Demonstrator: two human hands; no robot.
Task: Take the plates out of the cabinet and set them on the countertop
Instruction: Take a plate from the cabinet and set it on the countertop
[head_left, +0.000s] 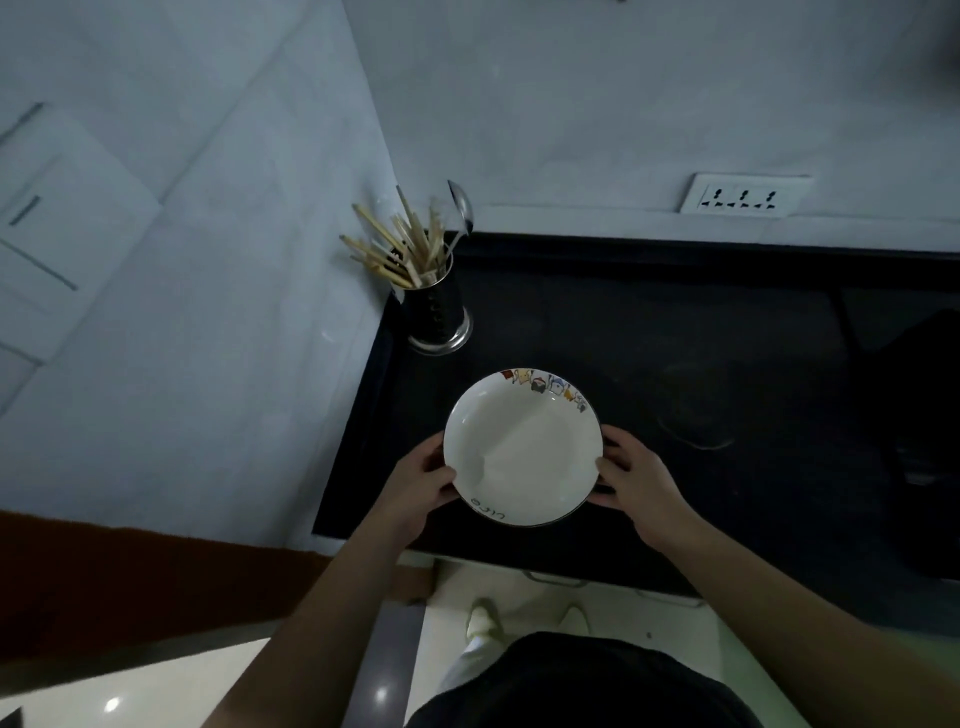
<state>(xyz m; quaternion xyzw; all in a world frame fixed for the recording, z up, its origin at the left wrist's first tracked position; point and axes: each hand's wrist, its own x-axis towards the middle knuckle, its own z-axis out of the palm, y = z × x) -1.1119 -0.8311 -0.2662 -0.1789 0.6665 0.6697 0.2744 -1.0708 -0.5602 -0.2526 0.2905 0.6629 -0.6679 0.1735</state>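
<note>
White plate (522, 449): we are gripping its opposite rims, left hand (421, 480) and right hand (631, 480) curled around them, over the dark countertop (701, 364).

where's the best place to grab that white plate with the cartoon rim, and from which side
Take the round white ceramic plate with the coloured cartoon rim by its rim at opposite edges, coming in from its left and right. It is wide, shallow and lies flat over the black countertop, so the thin raised rim is the only graspable part. The left hand and right hand grip it that way.
</note>
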